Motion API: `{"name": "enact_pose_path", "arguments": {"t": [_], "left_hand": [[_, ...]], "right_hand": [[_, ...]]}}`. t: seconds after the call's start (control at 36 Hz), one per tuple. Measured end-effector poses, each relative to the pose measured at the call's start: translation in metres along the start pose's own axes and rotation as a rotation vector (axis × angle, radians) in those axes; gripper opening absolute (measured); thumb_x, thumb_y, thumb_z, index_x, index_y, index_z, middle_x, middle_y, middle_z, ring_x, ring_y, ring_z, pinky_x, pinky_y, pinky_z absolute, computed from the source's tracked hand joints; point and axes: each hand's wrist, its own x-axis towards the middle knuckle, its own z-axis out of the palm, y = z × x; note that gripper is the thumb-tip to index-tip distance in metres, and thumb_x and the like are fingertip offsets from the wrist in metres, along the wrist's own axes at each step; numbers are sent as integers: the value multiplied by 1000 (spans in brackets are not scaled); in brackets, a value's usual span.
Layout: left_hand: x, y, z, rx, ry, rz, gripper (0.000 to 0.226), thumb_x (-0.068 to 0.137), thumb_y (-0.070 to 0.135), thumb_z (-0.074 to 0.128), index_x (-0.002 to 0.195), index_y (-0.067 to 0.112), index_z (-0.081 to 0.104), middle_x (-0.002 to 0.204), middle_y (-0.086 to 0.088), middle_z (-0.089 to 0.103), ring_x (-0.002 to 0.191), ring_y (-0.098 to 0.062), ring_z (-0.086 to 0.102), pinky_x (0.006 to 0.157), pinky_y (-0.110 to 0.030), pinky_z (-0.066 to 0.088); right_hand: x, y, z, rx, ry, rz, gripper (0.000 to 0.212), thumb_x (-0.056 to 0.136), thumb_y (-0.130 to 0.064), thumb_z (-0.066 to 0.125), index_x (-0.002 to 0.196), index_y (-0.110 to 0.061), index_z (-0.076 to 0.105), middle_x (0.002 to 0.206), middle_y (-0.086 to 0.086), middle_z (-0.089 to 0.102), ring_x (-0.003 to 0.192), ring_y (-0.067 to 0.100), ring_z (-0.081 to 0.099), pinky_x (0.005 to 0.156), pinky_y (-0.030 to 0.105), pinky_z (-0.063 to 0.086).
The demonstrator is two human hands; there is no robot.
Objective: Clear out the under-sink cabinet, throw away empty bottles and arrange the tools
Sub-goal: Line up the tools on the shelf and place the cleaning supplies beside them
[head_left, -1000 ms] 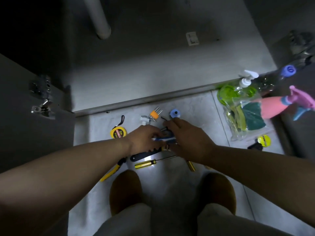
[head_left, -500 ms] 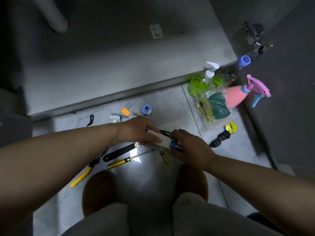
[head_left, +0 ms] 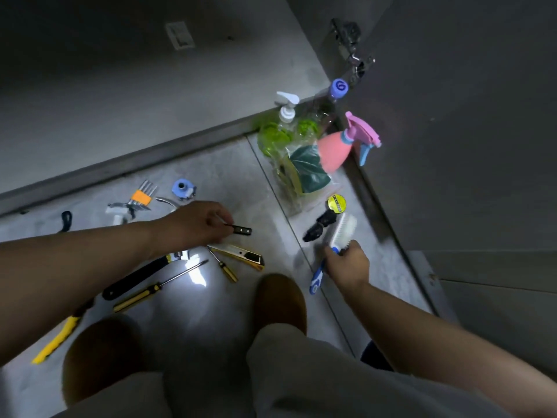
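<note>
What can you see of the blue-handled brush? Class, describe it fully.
The brush has a pale, white-looking bristle head and a blue-and-white handle, plastic by its look. The right hand grips the handle's middle, head pointing away from the person, near a black fitting. It is blurred; whether it touches the floor cannot be told.

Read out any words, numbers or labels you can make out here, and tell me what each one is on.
"6", or a swirl shaped like it: on the blue bottle cap.
Lettering on a black band across the yellow round disc: too blurred to read.
White sticker on the cabinet floor: too small to read.
No other text can be read on the tools or bottles.
</note>
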Motion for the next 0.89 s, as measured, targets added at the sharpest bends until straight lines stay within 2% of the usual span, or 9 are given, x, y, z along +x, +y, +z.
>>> {"name": "enact_pose_path", "arguments": {"t": [0.11,0.22,0.31,0.36,0.44,0.56,0.69,0.83,0.89], "left_hand": [[0,-12,-3,157,62,49,10,91,22,73,97,29,71,87,9,74,69,10,64,58,-7,43],[-4,-23,-5,238,59,68,16,91,19,69,96,34,69,89,16,73,82,10,64,67,-13,45],[-5,-28,-3,264,68,66,11,93,26,68,96,36,67,89,15,73,83,5,65,68,-10,46],[-6,-30,-1,283,54,70,11,94,26,66,96,37,66,90,17,72,83,7,65,67,-7,44],[-7,-30,1,298,42,72,13,95,24,64,97,37,65,92,19,72,86,6,65,71,-11,45],[-9,-26,3,317,19,72,12,97,24,62,103,34,66,94,16,71,88,1,66,74,-19,49],[-11,-22,7,353,14,122,11,97,18,63,104,25,68,96,11,70,81,5,63,66,-7,43],[-12,-21,10,453,-2,146,12,96,23,64,104,31,65,100,10,58,90,-5,61,68,-7,38],[-12,-22,11,476,-5,158,12,95,25,65,103,33,64,98,11,56,90,-6,61,66,-6,38]], "right_hand": [[26,3,-3,97,54,191,44,80,-43,69,107,-10,60,102,15,71,94,34,68,86,44,58],[52,3,-5,205,22,298,52,84,-39,72,118,-3,56,113,21,69,101,37,70,91,48,57],[56,-2,-3,166,98,309,62,91,-31,67,137,-1,39,132,22,59,118,38,61,98,40,50],[50,-9,-1,95,195,275,59,92,-26,65,136,-1,35,135,22,56,121,39,58,94,38,47],[39,-14,4,70,280,93,31,91,-22,62,109,-12,39,117,17,62,105,36,62,79,33,42],[34,-23,12,46,153,-102,26,92,-27,62,105,-18,42,90,3,63,83,27,62,69,32,44],[41,-38,23,-62,-16,-58,31,92,-22,64,114,-12,46,98,8,61,88,27,60,72,36,48],[49,-48,32,-5,-43,-48,33,89,-28,67,111,-11,49,106,13,69,98,31,66,84,36,52],[48,-50,32,-2,21,-98,29,89,-28,67,105,-12,50,108,12,66,90,27,60,77,32,46]]}}
